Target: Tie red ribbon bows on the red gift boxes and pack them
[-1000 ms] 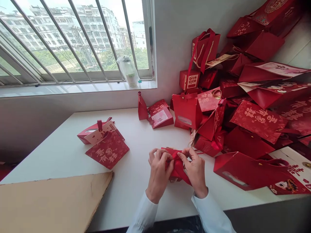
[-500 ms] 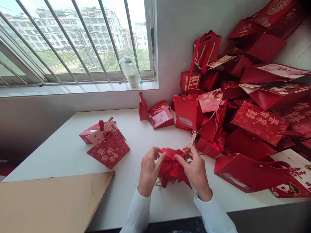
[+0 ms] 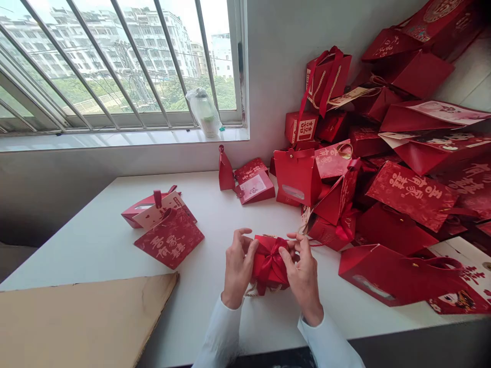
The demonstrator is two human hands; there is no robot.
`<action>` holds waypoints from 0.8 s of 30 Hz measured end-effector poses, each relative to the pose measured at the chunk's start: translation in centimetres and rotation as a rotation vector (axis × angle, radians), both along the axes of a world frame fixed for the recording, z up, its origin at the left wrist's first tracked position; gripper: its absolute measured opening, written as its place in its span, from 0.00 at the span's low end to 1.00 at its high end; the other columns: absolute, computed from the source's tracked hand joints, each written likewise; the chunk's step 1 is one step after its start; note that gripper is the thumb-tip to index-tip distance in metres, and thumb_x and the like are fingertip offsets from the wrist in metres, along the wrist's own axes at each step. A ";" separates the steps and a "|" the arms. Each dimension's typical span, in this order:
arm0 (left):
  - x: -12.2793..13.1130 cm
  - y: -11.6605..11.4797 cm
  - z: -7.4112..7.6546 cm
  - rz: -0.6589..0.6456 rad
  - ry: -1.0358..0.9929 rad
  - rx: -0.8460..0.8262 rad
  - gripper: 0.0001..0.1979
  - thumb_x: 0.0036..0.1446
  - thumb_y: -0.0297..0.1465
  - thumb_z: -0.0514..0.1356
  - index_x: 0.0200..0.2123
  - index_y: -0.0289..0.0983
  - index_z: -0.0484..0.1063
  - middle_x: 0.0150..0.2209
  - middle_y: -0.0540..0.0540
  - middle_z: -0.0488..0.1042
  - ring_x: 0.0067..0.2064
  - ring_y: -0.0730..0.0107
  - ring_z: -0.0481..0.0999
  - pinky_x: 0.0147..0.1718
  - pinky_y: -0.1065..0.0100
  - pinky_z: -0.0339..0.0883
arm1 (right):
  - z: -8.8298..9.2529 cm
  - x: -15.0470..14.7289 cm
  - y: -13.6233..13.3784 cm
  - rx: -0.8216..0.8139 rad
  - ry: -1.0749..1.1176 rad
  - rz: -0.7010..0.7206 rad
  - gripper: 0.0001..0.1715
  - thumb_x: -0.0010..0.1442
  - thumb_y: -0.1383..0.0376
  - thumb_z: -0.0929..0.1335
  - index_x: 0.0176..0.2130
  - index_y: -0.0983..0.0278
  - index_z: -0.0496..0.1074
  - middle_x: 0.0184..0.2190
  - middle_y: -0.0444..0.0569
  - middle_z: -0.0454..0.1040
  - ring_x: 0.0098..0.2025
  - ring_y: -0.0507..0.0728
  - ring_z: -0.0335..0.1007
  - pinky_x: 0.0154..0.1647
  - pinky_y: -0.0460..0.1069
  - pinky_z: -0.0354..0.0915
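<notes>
A barred window (image 3: 115, 66) fills the upper left of the frame, with a plastic bag (image 3: 203, 112) standing on its sill (image 3: 115, 140). Below it runs the bench (image 3: 215, 209). A cardboard sheet (image 3: 76, 322) lies at the bench's lower left, and folded gift boxes (image 3: 169, 237) lie just beyond it. A heap of gift bags (image 3: 406, 189) covers the right side, against the wall (image 3: 284, 76). At lower centre, a gift box (image 3: 268, 266) sits between the left hand (image 3: 238, 268) and the right hand (image 3: 303, 278).
</notes>
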State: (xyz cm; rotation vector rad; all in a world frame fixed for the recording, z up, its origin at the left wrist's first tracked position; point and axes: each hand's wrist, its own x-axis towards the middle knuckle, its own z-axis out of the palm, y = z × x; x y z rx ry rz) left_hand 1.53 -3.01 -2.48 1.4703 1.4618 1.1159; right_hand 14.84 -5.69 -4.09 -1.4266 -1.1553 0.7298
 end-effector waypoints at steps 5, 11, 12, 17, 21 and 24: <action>-0.5 0.6 -0.6 -0.053 -0.166 -0.061 0.14 0.58 0.39 0.55 0.44 0.38 0.62 0.27 0.52 0.71 0.30 0.71 0.71 0.31 0.70 0.66 | -0.8 -0.3 -0.2 0.000 0.045 -0.031 0.15 0.60 0.59 0.63 0.46 0.62 0.61 0.33 0.47 0.73 0.34 0.55 0.71 0.36 0.49 0.66; -0.6 0.3 0.0 -0.101 -0.112 -0.047 0.15 0.59 0.41 0.54 0.43 0.37 0.64 0.27 0.51 0.71 0.30 0.72 0.71 0.30 0.71 0.65 | 0.2 0.9 0.2 -0.038 -0.032 0.017 0.19 0.59 0.54 0.65 0.45 0.63 0.64 0.30 0.47 0.74 0.31 0.55 0.69 0.32 0.48 0.65; -0.5 0.1 0.3 -0.110 -0.066 -0.035 0.15 0.59 0.42 0.54 0.43 0.37 0.65 0.28 0.51 0.71 0.30 0.72 0.71 0.30 0.71 0.65 | 0.6 1.2 0.3 -0.059 -0.063 0.023 0.19 0.58 0.53 0.65 0.44 0.63 0.65 0.29 0.46 0.73 0.30 0.55 0.68 0.31 0.47 0.65; -0.2 -0.2 1.4 -0.137 0.095 0.027 0.13 0.60 0.40 0.53 0.42 0.39 0.66 0.29 0.51 0.71 0.31 0.71 0.70 0.33 0.69 0.65 | 1.7 2.2 1.1 -0.118 -0.214 0.081 0.13 0.57 0.55 0.66 0.35 0.62 0.71 0.23 0.43 0.70 0.24 0.53 0.63 0.28 0.47 0.62; 0.2 0.0 1.0 -0.090 0.094 0.063 0.10 0.61 0.37 0.51 0.42 0.39 0.66 0.28 0.52 0.71 0.31 0.70 0.70 0.34 0.68 0.64 | 1.3 2.0 1.4 -0.077 -0.166 0.117 0.12 0.57 0.56 0.65 0.29 0.62 0.68 0.24 0.44 0.72 0.26 0.54 0.65 0.27 0.47 0.62; 0.6 0.1 0.4 -0.010 0.070 0.064 0.11 0.61 0.36 0.51 0.44 0.39 0.64 0.26 0.53 0.70 0.29 0.70 0.70 0.33 0.68 0.64 | 0.9 1.5 1.3 -0.057 -0.170 0.085 0.11 0.58 0.58 0.65 0.29 0.61 0.67 0.24 0.43 0.72 0.27 0.54 0.67 0.29 0.46 0.63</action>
